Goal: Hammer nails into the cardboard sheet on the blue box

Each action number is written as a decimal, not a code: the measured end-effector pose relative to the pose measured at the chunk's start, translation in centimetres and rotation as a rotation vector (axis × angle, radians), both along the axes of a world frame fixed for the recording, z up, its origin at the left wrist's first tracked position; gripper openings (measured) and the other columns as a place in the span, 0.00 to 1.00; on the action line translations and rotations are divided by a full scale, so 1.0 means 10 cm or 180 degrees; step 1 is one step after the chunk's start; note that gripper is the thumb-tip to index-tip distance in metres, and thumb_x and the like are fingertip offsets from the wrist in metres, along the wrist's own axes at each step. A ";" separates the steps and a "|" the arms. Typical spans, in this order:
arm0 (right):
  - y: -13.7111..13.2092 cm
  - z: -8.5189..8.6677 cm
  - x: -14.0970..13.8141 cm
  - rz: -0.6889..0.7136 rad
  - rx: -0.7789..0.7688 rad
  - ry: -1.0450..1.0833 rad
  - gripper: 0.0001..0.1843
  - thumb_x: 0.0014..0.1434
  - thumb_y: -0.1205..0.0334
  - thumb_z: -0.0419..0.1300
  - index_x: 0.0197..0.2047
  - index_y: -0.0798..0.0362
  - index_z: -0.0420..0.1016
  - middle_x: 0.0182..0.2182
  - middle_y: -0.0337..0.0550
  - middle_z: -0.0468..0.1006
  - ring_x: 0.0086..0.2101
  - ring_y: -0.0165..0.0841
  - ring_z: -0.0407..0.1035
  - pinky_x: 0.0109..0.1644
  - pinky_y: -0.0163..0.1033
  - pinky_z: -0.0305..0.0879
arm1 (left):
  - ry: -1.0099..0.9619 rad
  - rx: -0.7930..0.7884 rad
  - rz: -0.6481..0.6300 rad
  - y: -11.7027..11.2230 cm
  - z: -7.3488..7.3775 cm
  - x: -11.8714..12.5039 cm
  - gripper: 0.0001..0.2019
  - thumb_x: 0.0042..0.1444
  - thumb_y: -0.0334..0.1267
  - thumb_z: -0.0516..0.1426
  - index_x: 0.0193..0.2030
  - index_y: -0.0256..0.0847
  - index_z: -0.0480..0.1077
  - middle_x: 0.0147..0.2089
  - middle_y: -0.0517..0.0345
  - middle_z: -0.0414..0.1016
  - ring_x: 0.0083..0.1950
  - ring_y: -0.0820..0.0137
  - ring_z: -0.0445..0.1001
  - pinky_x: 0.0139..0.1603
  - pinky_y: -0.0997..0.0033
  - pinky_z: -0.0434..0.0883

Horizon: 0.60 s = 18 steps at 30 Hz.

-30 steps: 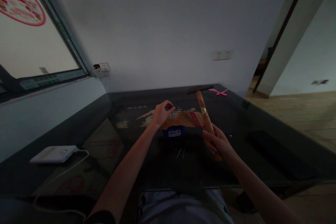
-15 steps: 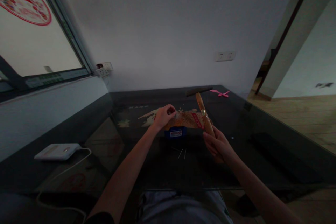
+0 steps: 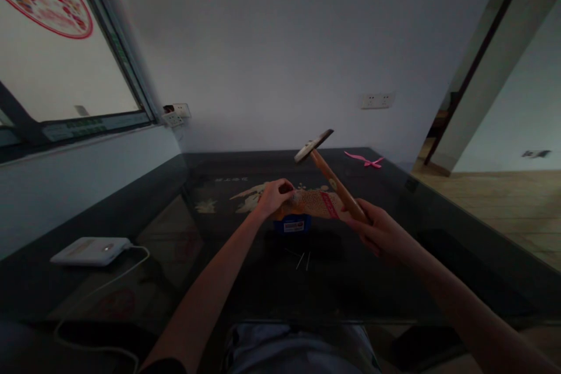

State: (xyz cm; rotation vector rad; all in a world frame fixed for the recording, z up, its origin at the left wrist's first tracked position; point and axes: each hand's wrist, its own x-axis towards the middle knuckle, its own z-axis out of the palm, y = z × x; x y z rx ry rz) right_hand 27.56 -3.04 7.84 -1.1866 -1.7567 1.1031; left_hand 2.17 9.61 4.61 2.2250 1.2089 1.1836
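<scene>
My right hand [image 3: 380, 232] is closed round the wooden handle of a hammer [image 3: 335, 184]; its dark metal head is raised and tilted up to the left, above the table. My left hand [image 3: 272, 195] is pinched shut on something small that I cannot make out, resting on the left end of a flat wooden piece [image 3: 316, 203] with a red label. That piece lies on top of a blue box [image 3: 293, 224]. A few thin nails [image 3: 301, 258] lie on the dark glass table [image 3: 394, 198] just in front of the box.
A white device [image 3: 91, 250] with a cable sits at the table's left edge. A pink ribbon [image 3: 364, 159] lies at the far right corner. Wall sockets [image 3: 377, 100] are behind; a window is on the left, a doorway on the right.
My right hand has swung the hammer, whose head rose and tipped left toward my left hand. My left hand stays pinched on the wooden piece.
</scene>
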 end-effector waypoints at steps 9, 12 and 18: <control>0.07 0.13 0.09 0.0103 -0.0250 -0.0845 0.16 0.52 0.54 0.58 0.41 0.52 0.64 0.14 0.28 0.62 0.10 0.23 0.56 0.09 0.27 0.52 | 0.0059 -0.0123 0.0102 0.02 -0.01 0.01 0.05 0.48 0.34 0.58 0.31 0.35 0.73 0.30 0.57 0.75 0.32 0.70 0.72 0.36 0.71 0.68; 0.07 0.22 0.11 -0.0031 -0.0175 -0.0923 0.15 0.52 0.52 0.58 0.39 0.53 0.65 0.14 0.28 0.62 0.10 0.23 0.56 0.08 0.27 0.52 | 0.0035 -0.0101 0.0083 0.04 -0.03 0.00 0.06 0.48 0.35 0.59 0.31 0.35 0.73 0.30 0.56 0.76 0.32 0.69 0.73 0.36 0.71 0.68; 0.06 0.35 0.16 0.0046 -0.0187 -0.0996 0.11 0.47 0.58 0.63 0.32 0.52 0.68 0.13 0.30 0.63 0.10 0.22 0.56 0.08 0.26 0.49 | 0.0056 -0.0206 0.0145 0.07 -0.07 -0.01 0.06 0.47 0.35 0.59 0.32 0.35 0.73 0.31 0.55 0.76 0.32 0.68 0.73 0.35 0.70 0.68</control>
